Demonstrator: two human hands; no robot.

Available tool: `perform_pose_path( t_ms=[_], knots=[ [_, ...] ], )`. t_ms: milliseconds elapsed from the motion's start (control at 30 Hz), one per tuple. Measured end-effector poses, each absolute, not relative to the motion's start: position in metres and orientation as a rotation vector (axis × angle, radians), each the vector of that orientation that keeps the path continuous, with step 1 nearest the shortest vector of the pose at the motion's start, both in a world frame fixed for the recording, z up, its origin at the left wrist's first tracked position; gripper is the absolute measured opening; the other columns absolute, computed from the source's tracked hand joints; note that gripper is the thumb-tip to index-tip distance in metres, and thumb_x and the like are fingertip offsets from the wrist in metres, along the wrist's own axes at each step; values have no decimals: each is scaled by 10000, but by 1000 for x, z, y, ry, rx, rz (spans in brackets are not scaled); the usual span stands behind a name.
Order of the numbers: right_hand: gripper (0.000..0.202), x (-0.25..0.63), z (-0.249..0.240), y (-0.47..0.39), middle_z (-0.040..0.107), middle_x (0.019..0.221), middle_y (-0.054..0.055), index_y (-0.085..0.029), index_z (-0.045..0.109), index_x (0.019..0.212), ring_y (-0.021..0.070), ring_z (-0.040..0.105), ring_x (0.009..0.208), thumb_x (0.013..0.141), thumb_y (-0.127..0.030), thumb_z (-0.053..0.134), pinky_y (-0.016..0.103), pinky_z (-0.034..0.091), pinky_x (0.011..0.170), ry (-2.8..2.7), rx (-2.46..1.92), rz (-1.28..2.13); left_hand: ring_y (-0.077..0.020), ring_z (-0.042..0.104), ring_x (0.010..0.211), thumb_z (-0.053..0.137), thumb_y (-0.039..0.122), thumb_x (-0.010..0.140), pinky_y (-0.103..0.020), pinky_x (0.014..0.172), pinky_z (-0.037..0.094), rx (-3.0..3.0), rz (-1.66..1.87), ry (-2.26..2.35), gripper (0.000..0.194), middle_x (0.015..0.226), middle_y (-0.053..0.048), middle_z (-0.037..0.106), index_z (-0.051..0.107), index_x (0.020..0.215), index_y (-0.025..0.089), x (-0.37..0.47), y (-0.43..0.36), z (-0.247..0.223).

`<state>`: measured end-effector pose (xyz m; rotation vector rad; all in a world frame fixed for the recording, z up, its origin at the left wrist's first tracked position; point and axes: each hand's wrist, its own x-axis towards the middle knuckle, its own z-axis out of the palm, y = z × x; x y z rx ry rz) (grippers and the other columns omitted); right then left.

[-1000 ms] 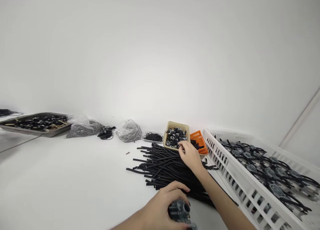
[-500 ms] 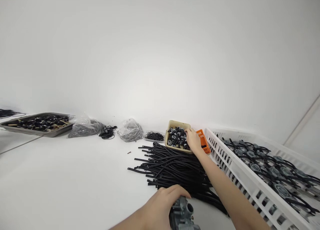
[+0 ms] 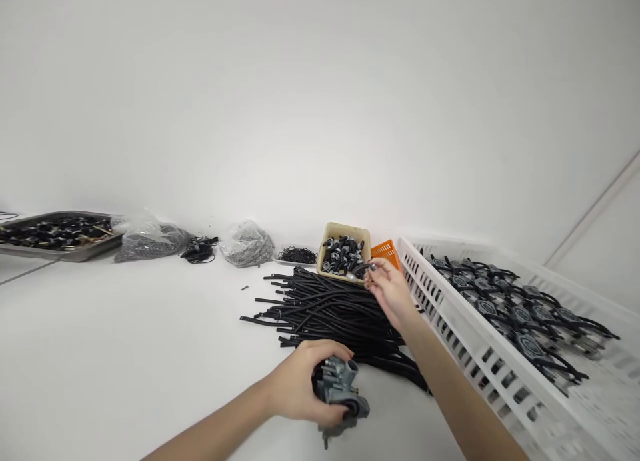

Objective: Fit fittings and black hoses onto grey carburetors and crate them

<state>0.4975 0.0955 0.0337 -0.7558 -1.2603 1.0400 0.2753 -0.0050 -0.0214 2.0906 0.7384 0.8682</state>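
A grey metal carburetor [image 3: 340, 384] is gripped in my left hand [image 3: 300, 384], the thumb below it and the fingers over its top. Its round openings face right and toward me. My right hand [image 3: 393, 291] pinches a small black curved piece with a pale end [image 3: 361, 270], just over the front right corner of a beige bin [image 3: 325, 229]. Similar black and silver pieces [image 3: 345, 253] fill that bin. Between my hands and the bin lies a pile of black rubber hoses [image 3: 330, 307].
To the right stands a white slatted crate [image 3: 450, 317] with rows of carburetors bearing hoses. An orange basket [image 3: 385, 250] sits by the bin. Leftward along the wall are a dish of black rings [image 3: 297, 255], plastic bags of small parts [image 3: 247, 244] and a metal tray [image 3: 85, 251].
My right hand has come out of the beige bin toward me with the small black piece. My left hand has raised the carburetor further into view. The camera view has shifted slightly.
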Motion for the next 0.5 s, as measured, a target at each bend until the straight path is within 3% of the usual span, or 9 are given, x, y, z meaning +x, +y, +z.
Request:
perform_pose_path(
  t_ms=[167,333,500],
  knots=[
    [314,470,17,52,542,704,-24,-208,601,861,124,534,622,752,-429,796,256,441,578,-1460,-644,1430,-225,658,920,727,277,590,-343,907,518,2178,775,888,478,1022,-45,725,683,1057,186,265,2,-16],
    [302,479,18,42,536,718,-32,-194,611,849,101,499,612,785,-438,776,242,411,590,-1593,-623,1396,-156,608,732,638,269,676,-254,724,510,2264,731,888,284,799,8,679,648,943,174,263,6,-11],
    [324,490,18,45,552,743,-27,-189,608,831,106,513,634,766,-451,789,245,426,611,-1654,-650,1398,-143,570,702,599,267,709,-235,673,464,2305,711,856,239,784,10,636,619,927,170,263,5,-6]
  ],
)
